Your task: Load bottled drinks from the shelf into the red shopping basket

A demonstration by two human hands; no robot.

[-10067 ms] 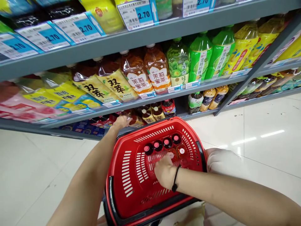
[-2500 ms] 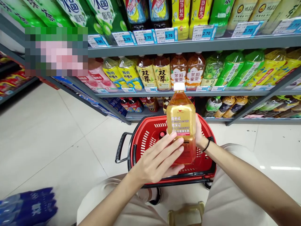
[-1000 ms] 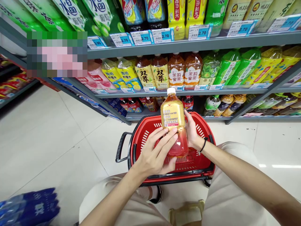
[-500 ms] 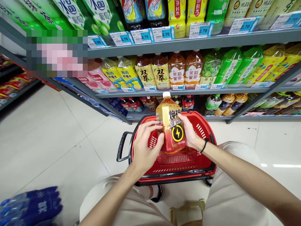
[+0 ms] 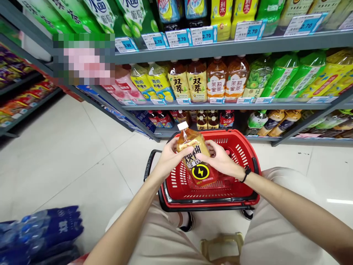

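Amber drink fills the bottle (image 5: 194,156) held at the centre of the frame, tilted with its white cap toward the upper left, just above the red basket (image 5: 249,191). At the lower left lies a shrink-wrapped pack (image 5: 41,232) of blue bottles, its film glossy and creased, on pale polished floor tiles. Moving right, the left hand (image 5: 169,158) wraps the bottle's shoulder, fingers (image 5: 184,152) curled onto the label's upper edge. The right hand (image 5: 220,162) clasps the other side lower down, thumb across the yellow label with its black lightning disc.

Judging from the pose, the bottle is being handled over the basket. To do this well, both palms should keep firm contact on the smooth, slightly yielding plastic, since the glossy sleeve label could slip. The weight should be carried by the lower hand, and the base should be kept clear of the basket's slotted rim.

Rigid moulded plastic forms the basket, vented with rows of slits, with a black handle (image 5: 150,165) at its left. Across the top of the frame, grey metal shelves (image 5: 248,46) carry square-shouldered bottles in shiny printed sleeves.
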